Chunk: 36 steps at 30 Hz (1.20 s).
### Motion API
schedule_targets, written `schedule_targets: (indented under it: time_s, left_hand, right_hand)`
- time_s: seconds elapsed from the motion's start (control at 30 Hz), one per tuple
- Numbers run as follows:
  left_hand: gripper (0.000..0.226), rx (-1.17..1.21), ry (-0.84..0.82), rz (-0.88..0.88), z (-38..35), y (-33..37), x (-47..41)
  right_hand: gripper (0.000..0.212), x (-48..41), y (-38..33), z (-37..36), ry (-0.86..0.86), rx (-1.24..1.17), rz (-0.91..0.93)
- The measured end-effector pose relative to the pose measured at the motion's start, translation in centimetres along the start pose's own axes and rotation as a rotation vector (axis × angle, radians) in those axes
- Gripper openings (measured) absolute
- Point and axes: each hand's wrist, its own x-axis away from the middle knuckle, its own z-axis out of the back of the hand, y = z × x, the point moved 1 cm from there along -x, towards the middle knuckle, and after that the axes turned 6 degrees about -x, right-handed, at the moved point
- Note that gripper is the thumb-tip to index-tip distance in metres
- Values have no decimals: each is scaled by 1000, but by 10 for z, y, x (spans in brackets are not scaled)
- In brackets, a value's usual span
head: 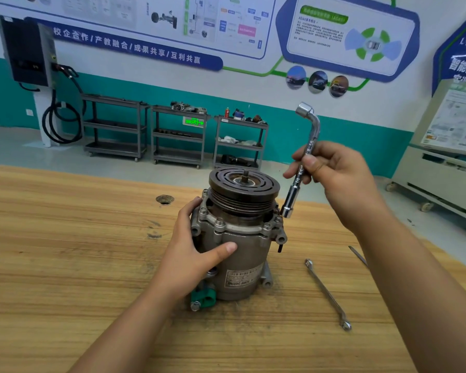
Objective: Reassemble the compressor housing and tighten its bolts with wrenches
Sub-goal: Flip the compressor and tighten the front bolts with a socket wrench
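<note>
While the left hand (197, 254) wraps round the compressor (240, 238), standing upright on the table (65, 238), the right hand (334, 173) grips a bent socket wrench (301, 168) by its shaft. Its lower socket hangs just above a bolt (278, 219) on the right. Tightening looks to be in hand; next, the socket must seat squarely on that bolt head.
</note>
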Motion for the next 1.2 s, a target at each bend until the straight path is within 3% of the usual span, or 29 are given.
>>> schedule_targets:
  time_s: [0.47, 0.8, 0.97, 1.2]
  left_hand:
    - [82, -4, 0, -3, 0, 1, 0]
    - [82, 15, 5, -5, 1, 2, 0]
    - [82, 9, 8, -11, 1, 1, 0]
    - [84, 23, 2, -26, 0, -1, -1]
  right_hand:
    - [19, -6, 13, -9, -52, 19, -8]
    - [16, 0, 12, -19, 119, 33, 5]
    - [23, -10, 6, -1, 268, -128, 58]
    - [28, -19, 29, -9, 140, 11, -58]
